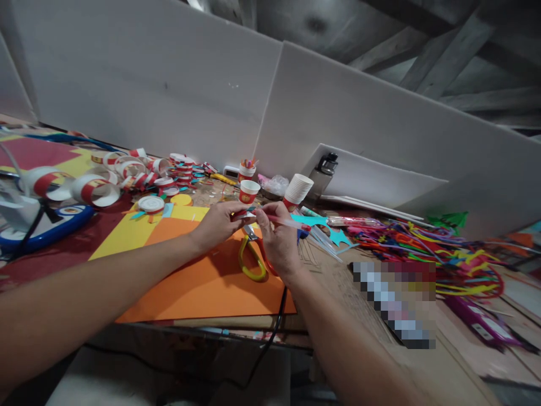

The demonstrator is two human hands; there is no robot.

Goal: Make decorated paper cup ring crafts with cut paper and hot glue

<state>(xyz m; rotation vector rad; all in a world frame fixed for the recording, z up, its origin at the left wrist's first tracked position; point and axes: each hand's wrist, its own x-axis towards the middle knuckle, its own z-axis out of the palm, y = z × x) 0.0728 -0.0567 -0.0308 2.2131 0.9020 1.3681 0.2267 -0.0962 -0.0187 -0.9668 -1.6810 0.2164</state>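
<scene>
My left hand is closed, pinching a small red-and-white piece that looks like paper. Right beside it, my right hand is closed around a slim translucent pen with a reddish end; its tip by the left fingers is too small to make out. Scissors with yellow and orange handles lie under my right hand on orange sheets. Just beyond the hands stand a red-and-white paper cup and a tilted stack of paper cups.
Cut cup rings and small cup drums crowd the left, near a blue-and-white device. On the right lie colourful pipe cleaners, a purple packet and a pixelated object. A bottle leans by the white partition.
</scene>
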